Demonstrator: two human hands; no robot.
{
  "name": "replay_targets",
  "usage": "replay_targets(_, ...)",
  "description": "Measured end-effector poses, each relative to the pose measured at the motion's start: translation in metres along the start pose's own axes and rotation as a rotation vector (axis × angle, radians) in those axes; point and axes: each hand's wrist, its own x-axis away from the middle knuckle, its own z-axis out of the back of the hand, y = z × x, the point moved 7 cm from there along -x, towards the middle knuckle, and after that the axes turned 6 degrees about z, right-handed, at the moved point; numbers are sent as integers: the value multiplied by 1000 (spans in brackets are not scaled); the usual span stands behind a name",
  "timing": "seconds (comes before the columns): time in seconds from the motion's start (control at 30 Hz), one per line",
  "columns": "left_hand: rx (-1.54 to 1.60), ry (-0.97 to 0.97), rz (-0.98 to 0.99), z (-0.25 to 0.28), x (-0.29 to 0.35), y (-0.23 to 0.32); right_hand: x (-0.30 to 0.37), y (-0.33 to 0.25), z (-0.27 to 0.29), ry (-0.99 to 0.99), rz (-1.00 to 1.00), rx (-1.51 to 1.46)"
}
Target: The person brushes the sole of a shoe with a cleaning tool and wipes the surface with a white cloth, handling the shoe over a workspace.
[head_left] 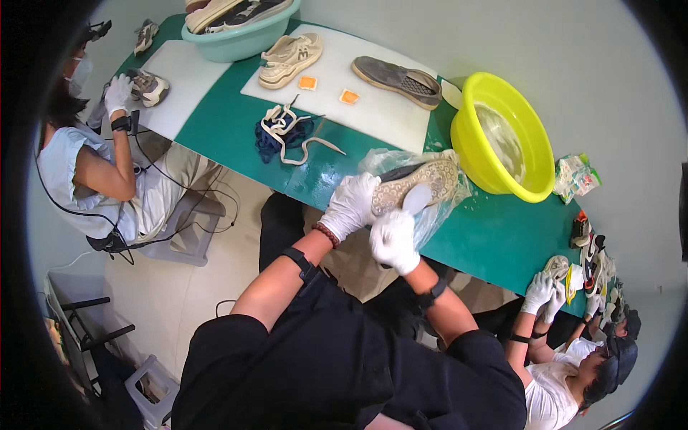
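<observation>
Head view: shoe (438, 174) held sole-up.
Right hand (394, 242) clenches a pale oval-headed tool (417, 198); left hand (353, 205) grasps the shoe's end, near side, left of the yellow basin (469, 147). Grey slip-on (387, 76) lies farther off, also left of the basin.

1. A pale wall (609, 64) backs a long green table (494, 236).
2. The floor (165, 294) is pale tile.
3. One grey stool (208, 215) stands at left, another grey stool (166, 383) lower down.
4. Light glints on the table.
</observation>
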Motion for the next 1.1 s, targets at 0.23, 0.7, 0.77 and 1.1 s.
replay_targets(0.23, 56, 44, -48, 13, 2, 7, 6, 96, 37, 251, -494, -62)
replay_targets(0.7, 0, 81, -56, -4, -2, -8, -7, -5, -2, 35, -13, -98)
replay_targets(0.77, 6, 48, -52, 5, -7, 1, 16, 40, -2, -9, -8, -85)
replay_targets(1.1, 33, 69, -65, 8, -1, 1, 1, 43, 31, 79, -55, -93)
